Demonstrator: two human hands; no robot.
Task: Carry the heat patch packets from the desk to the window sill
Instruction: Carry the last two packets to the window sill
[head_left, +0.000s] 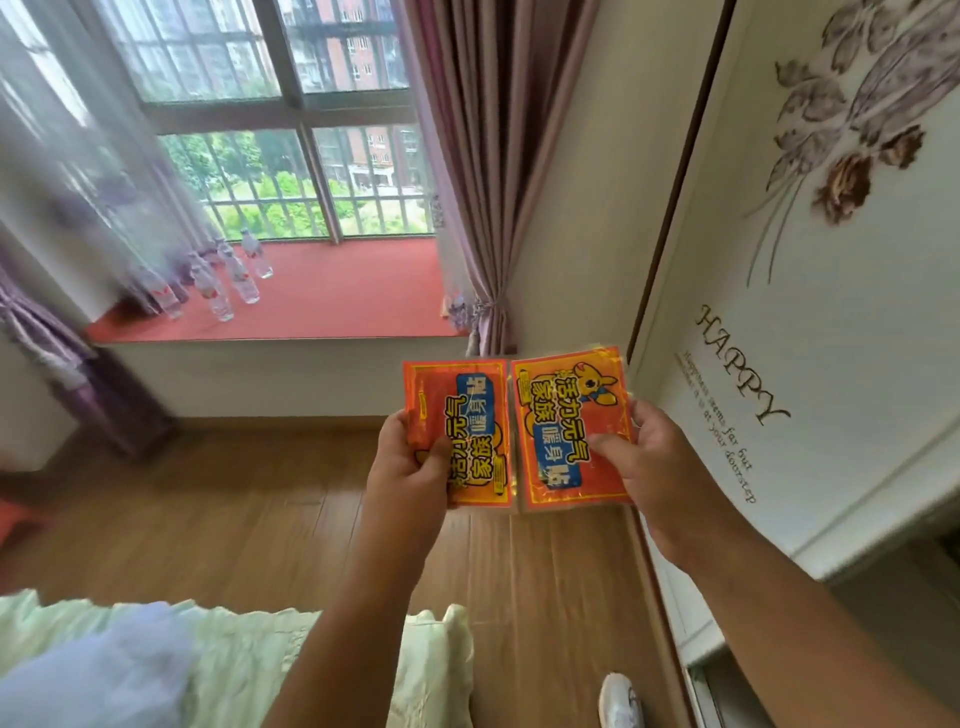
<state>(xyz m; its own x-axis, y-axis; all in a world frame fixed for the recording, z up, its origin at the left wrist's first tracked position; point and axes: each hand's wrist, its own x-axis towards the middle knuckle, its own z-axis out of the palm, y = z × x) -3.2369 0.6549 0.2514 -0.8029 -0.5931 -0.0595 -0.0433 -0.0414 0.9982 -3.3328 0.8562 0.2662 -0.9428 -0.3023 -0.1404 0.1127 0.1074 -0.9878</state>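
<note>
I hold two stacks of orange heat patch packets side by side above the wooden floor. My left hand (410, 462) grips the left stack of packets (467, 415), thumb on its printed face. My right hand (654, 462) grips the right stack of packets (566, 415), thumb pressed on top and fingers underneath. Ahead and to the left lies the red window sill (332, 296), below the barred window.
Several clear water bottles (228, 280) stand on the left part of the sill. A pink curtain (488, 182) hangs at the sill's right end. A white wardrobe (810, 270) stands at my right. A bed with light green bedding (223, 660) lies at the lower left.
</note>
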